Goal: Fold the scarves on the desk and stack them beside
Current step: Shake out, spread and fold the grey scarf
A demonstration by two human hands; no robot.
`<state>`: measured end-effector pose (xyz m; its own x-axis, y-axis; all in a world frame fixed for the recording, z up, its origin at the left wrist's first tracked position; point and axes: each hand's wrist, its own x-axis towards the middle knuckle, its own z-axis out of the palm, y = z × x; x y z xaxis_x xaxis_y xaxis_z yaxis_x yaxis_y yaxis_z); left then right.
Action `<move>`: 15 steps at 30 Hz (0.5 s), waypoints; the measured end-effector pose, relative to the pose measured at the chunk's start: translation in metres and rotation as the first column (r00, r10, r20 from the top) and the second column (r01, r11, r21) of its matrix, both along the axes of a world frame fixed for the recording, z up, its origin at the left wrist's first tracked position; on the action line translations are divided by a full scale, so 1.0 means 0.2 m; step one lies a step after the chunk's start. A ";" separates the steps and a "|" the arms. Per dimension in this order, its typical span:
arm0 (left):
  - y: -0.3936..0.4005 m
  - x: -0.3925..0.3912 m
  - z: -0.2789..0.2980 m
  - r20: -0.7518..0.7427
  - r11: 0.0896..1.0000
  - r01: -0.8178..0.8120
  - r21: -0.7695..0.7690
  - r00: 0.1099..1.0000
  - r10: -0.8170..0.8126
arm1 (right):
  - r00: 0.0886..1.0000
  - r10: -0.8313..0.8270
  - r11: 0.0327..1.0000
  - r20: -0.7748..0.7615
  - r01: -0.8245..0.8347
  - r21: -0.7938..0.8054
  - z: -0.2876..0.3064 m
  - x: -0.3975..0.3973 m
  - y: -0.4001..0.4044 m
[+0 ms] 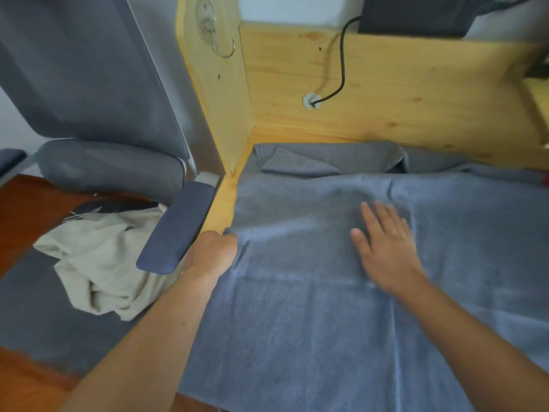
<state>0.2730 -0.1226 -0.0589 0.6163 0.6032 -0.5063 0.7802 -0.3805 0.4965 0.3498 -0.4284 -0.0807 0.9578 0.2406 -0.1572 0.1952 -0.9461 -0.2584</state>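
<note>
Head cam showed a big blue-grey scarf (326, 322) spread over the wooden desk (222, 203), hanging off its front edge. Left of the desk sat a grey chair (104, 114) with a crumpled beige scarf (98, 263) on the seat. Right hand (386, 248) lay flat, fingers straight, pressing mid-scarf. Left hand (214, 251) pinched the scarf's edge at the desk's left side.

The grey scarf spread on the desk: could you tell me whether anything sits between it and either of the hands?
Nothing visible does. The left hand already grips the grey scarf at its left edge by the desk rim, and the right hand lies flat on top of the cloth, fingers straight.
</note>
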 end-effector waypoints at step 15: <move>-0.18 -0.05 -0.12 0.038 0.595 0.475 0.648 0.760 -0.649 | 0.946 0.314 0.949 0.081 -0.310 -0.054 -0.04 -0.31 0.32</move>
<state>0.2622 -0.1590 -0.0823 0.9796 0.1989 0.0298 0.1917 -0.9682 0.1609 0.2880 -0.3653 -0.0887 0.8463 0.5247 -0.0916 0.5024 -0.8435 -0.1901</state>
